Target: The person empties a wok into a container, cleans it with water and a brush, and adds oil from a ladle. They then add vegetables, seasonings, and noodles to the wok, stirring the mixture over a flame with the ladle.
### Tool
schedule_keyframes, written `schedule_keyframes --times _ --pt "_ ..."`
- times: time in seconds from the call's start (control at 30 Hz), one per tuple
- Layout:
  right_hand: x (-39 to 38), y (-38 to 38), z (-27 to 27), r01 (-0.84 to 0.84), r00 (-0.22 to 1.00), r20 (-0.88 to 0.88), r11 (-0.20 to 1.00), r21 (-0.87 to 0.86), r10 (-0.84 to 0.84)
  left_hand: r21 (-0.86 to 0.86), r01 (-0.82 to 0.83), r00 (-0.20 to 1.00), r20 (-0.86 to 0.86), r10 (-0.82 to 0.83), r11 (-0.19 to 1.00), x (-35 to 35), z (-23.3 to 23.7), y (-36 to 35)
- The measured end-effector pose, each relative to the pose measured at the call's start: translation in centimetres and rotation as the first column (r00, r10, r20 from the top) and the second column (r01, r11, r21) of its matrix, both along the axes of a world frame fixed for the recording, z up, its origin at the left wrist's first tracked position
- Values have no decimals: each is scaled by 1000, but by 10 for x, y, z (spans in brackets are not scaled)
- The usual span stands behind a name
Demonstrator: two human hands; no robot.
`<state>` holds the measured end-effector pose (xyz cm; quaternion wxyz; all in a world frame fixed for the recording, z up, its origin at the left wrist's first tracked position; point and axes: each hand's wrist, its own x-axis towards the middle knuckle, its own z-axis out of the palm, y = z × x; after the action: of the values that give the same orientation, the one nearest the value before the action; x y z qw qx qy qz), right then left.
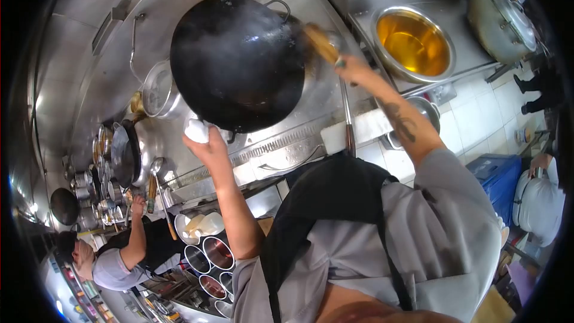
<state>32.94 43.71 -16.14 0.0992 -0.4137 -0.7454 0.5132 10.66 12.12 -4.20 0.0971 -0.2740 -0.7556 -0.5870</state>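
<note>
A large black wok point(239, 72) with steam over it fills the upper middle of the head view. At its near left rim, my left hand point(210, 151) is closed on a folded white cloth point(197, 131) pressed against the wok. My right hand point(354, 72) grips a bamboo wok brush point(323, 44) just off the wok's right rim; its bristle end is blurred. Below the brush lies a long-handled metal tool point(347, 110) with a dark grip, its head partly hidden.
To the right stands a steel bowl of amber liquid point(415, 45), with a lidded pot point(505, 24) beyond it. Strainers and a second wok point(125, 152) are at left. A co-worker point(119, 257) works at lower left, near several containers point(218, 252). Another person point(535, 203) is at far right.
</note>
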Motion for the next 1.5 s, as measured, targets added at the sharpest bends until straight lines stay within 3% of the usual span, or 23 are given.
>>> schedule_keyframes --times 0.03,0.13,0.2,0.27,0.3,0.43,0.5,0.53,0.57,0.6,0.77,0.87,0.93,1.03,1.13,1.23,1.27,1.33,1.37,1.4,1.43,1.47,1.5 --pt "-2 12 2 123 992 21 991 -47 -123 19 -14 999 36 13 1000 -1 -3 -8" --pt "5 17 -9 145 973 -186 989 17 -139 140 -8 972 233 -25 990 -32 -40 -31" --pt "12 -9 -22 132 952 -248 970 -202 -182 209 -56 913 407 -34 976 -42 -74 -46" --pt "16 -45 -52 171 963 -174 967 -189 -204 255 -172 831 556 1 951 -19 -87 -42" --pt "20 -63 -75 134 953 -249 976 -170 -174 229 -283 732 679 56 931 -7 -93 -36" --pt "26 -105 -110 181 949 -197 936 -301 -246 161 -346 408 913 -6 924 12 -109 -16" --pt "30 -97 -106 226 936 -228 953 -201 -270 344 -187 289 915 -283 920 8 -122 -14" --pt "26 -94 -87 248 927 -251 957 -151 -280 354 -186 223 924 -311 917 11 -116 -7" --pt "30 -85 -66 215 906 -272 905 -366 -325 350 -188 183 930 -318 918 11 -116 -1" --pt "31 -77 -50 179 858 -411 930 -320 -307 367 -168 167 925 -340 915 8 -114 7" --pt "5 -23 30 200 898 -397 980 -19 -191 446 -134 186 888 -420 885 -19 -138 58" --pt "-21 -18 123 130 882 -458 991 15 -109 415 -105 159 904 -396 904 -27 -165 70" --pt "-42 10 173 165 855 -519 959 230 -23 324 -137 131 943 -307 936 -13 -143 75" --pt "-73 35 269 122 804 -569 890 439 170 371 -110 123 926 -358 922 -15 -153 72" --pt "-120 26 340 117 650 -729 920 375 214 458 -142 0 886 -463 877 -23 -136 62" --pt "-206 17 338 122 449 -880 965 232 155 566 -132 28 823 -567 814 -22 -142 56" --pt "-237 20 319 154 400 -911 973 174 99 487 -125 -10 871 -492 864 -27 -165 63" --pt "-336 52 202 401 644 -740 737 544 196 503 -106 82 864 -496 858 -25 -169 63" --pt "-362 48 148 220 556 -788 868 446 264 517 -88 116 854 -507 851 -24 -170 62" --pt "-381 58 109 -89 639 -769 993 -80 -5 504 -74 122 861 -493 861 -22 -170 60" --pt "-401 68 71 -130 757 -550 743 -656 -353 492 -58 133 866 -481 869 -22 -167 59" --pt "-391 54 66 -200 810 -309 260 -945 -499 480 -41 147 870 -470 876 -24 -162 59" --pt "-383 54 70 -280 815 -423 370 -886 -395 477 -62 139 874 -465 877 -26 -157 58"
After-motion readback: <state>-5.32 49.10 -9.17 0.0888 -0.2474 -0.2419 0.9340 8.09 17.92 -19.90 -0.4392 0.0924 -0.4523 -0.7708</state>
